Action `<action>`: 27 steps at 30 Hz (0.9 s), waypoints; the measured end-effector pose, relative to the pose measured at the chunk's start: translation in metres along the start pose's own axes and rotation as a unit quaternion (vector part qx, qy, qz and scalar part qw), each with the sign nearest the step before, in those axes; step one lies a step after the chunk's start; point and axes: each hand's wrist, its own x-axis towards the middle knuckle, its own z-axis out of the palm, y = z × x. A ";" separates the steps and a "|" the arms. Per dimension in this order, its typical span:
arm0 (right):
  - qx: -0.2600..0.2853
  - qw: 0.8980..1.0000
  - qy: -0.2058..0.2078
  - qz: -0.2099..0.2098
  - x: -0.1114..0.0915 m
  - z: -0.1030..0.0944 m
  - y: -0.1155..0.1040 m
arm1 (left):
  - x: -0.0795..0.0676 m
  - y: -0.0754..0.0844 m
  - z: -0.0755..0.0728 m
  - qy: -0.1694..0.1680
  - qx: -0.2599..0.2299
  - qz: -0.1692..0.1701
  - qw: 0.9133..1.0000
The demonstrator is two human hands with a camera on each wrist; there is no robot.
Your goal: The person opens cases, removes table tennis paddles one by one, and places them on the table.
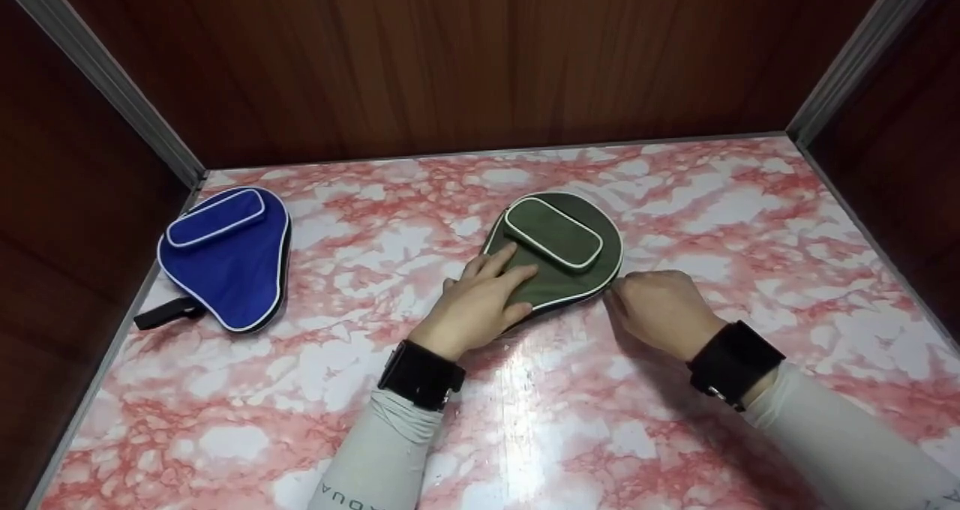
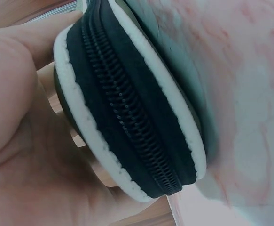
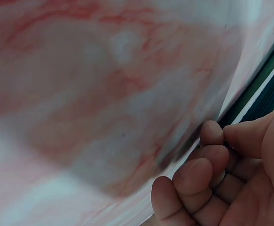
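Note:
A dark green table tennis paddle case [image 1: 555, 289] with white piping and a front pocket lies flat on the table. My left hand [image 1: 474, 307] holds its narrow end, thumb along the near edge and fingers over the face and far side. In the left wrist view, the black zipper [image 2: 132, 122] runs closed around that end, beside the palm. My right hand [image 1: 664, 307] is at the case's right edge, fingers curled. Its thumb and index fingertips [image 3: 213, 132] pinch at the zipper side in the right wrist view; what sits between them is hidden.
A blue paddle case [image 1: 240, 270] with white piping and a black strap [image 1: 169, 313] lies at the table's left edge. Dark wood-look panels [image 1: 480, 60] stand behind and on both sides of the red-and-white marbled table [image 1: 375, 232].

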 end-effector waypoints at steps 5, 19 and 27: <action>0.000 1.000 0.000 -0.007 -0.001 0.000 -0.006 | 0.000 -0.001 0.001 0.004 0.002 0.005 1.000; -0.009 0.999 0.018 -0.043 0.000 0.003 -0.019 | 0.000 -0.001 0.002 0.010 0.012 0.003 1.000; -0.007 0.999 0.008 -0.043 0.003 0.003 -0.024 | 0.000 0.002 0.002 0.011 0.028 -0.004 1.000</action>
